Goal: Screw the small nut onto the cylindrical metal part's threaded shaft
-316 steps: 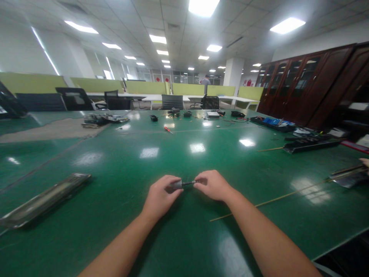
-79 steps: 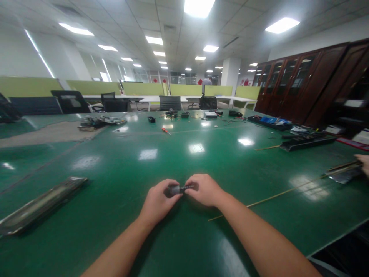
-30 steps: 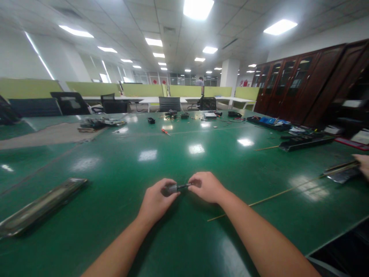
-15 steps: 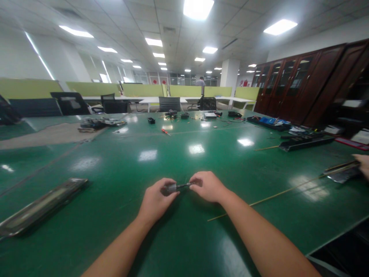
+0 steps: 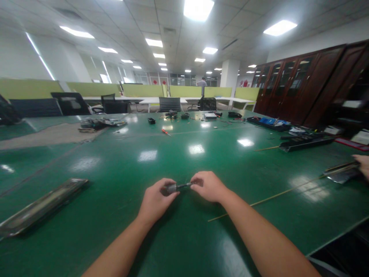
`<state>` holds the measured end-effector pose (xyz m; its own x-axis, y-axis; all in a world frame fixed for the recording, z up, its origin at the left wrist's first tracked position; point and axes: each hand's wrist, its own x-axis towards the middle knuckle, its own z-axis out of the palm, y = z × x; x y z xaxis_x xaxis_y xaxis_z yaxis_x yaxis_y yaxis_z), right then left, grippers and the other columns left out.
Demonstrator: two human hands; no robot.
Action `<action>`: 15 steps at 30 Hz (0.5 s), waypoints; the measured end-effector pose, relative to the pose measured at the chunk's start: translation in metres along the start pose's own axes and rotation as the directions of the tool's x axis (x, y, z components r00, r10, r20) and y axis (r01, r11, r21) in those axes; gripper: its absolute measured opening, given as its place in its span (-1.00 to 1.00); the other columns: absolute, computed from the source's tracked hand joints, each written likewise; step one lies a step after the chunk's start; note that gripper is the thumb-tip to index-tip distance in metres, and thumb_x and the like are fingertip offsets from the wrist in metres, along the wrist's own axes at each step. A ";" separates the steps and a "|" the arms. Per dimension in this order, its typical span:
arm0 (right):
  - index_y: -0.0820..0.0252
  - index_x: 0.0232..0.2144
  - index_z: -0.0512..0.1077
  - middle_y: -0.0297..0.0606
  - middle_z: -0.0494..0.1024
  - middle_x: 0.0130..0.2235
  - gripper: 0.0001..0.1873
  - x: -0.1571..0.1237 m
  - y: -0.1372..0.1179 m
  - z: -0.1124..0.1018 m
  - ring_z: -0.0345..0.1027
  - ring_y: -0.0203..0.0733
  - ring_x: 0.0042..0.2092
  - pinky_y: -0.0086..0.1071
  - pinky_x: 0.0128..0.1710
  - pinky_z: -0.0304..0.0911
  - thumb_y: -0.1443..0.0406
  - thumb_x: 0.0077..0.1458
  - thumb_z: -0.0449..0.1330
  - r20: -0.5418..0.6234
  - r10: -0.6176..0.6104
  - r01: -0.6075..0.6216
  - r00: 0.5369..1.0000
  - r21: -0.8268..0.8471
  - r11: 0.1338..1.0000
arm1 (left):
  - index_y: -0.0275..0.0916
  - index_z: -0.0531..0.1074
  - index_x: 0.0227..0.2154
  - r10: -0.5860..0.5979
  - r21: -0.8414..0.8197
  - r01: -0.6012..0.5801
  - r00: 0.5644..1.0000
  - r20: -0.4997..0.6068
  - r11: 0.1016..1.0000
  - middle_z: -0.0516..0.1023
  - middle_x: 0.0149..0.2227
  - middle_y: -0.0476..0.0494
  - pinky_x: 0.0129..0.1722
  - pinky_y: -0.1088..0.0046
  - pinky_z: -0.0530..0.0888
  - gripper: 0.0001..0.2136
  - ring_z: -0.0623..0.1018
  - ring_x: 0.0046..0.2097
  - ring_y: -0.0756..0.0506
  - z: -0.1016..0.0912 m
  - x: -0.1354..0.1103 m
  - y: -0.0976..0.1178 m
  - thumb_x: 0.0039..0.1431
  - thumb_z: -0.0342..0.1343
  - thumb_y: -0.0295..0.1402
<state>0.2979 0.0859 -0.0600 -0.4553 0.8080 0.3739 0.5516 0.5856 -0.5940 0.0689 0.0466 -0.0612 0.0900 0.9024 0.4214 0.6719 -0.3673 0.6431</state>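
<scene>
Between my hands, just above the green table (image 5: 115, 215), lies a small part with a grey cylinder and a thin dark shaft (image 5: 182, 186); its exact kind is not clear. My left hand (image 5: 157, 198) is closed round the grey cylinder end (image 5: 172, 188). Thumb and fingertips of my right hand (image 5: 207, 186) pinch the far end of the shaft. A long thin brass-coloured rod (image 5: 276, 195) runs on the table and passes behind my right forearm.
A long flat metal-framed panel (image 5: 43, 207) lies at left. Another person's hand (image 5: 362, 163) touches dark strips (image 5: 341, 169) at the right edge. Farther back are a red screwdriver (image 5: 165, 132), a dark channel-shaped piece (image 5: 305, 142), and a tray with blue items (image 5: 269, 122).
</scene>
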 end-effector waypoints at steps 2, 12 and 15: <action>0.17 -0.28 0.57 -0.32 0.55 -0.35 -0.87 0.000 0.000 0.000 0.35 -0.28 -0.33 -0.42 -0.29 0.20 0.31 0.07 0.27 -0.007 -0.002 0.002 1.000 0.002 1.000 | -0.15 0.51 -0.26 -0.004 -0.001 0.004 1.000 0.003 1.000 0.59 -0.26 -0.02 -0.21 0.42 0.45 -0.79 0.55 -0.25 -0.09 0.000 0.000 0.000 0.00 0.24 -0.28; 0.17 -0.29 0.57 -0.32 0.54 -0.36 -0.87 0.000 -0.002 -0.001 0.35 -0.29 -0.34 -0.43 -0.31 0.20 0.30 0.08 0.26 -0.017 0.008 -0.008 1.000 -0.001 1.000 | -0.14 0.51 -0.25 -0.027 -0.006 0.027 1.000 0.000 1.000 0.59 -0.26 0.00 -0.20 0.43 0.45 -0.78 0.55 -0.25 -0.09 -0.001 0.000 -0.001 -0.01 0.25 -0.27; 0.17 -0.29 0.57 -0.32 0.55 -0.35 -0.87 0.000 -0.003 -0.002 0.35 -0.29 -0.34 -0.43 -0.31 0.20 0.30 0.08 0.26 -0.017 0.011 -0.011 1.000 -0.005 1.000 | -0.14 0.51 -0.25 -0.030 -0.007 0.030 1.000 -0.002 1.000 0.59 -0.27 0.00 -0.21 0.43 0.45 -0.77 0.55 -0.26 -0.09 -0.001 0.000 -0.001 -0.01 0.25 -0.26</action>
<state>0.2980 0.0847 -0.0567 -0.4370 0.8156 0.3793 0.5599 0.5767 -0.5950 0.0675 0.0462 -0.0611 0.0686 0.9126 0.4030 0.6693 -0.3417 0.6598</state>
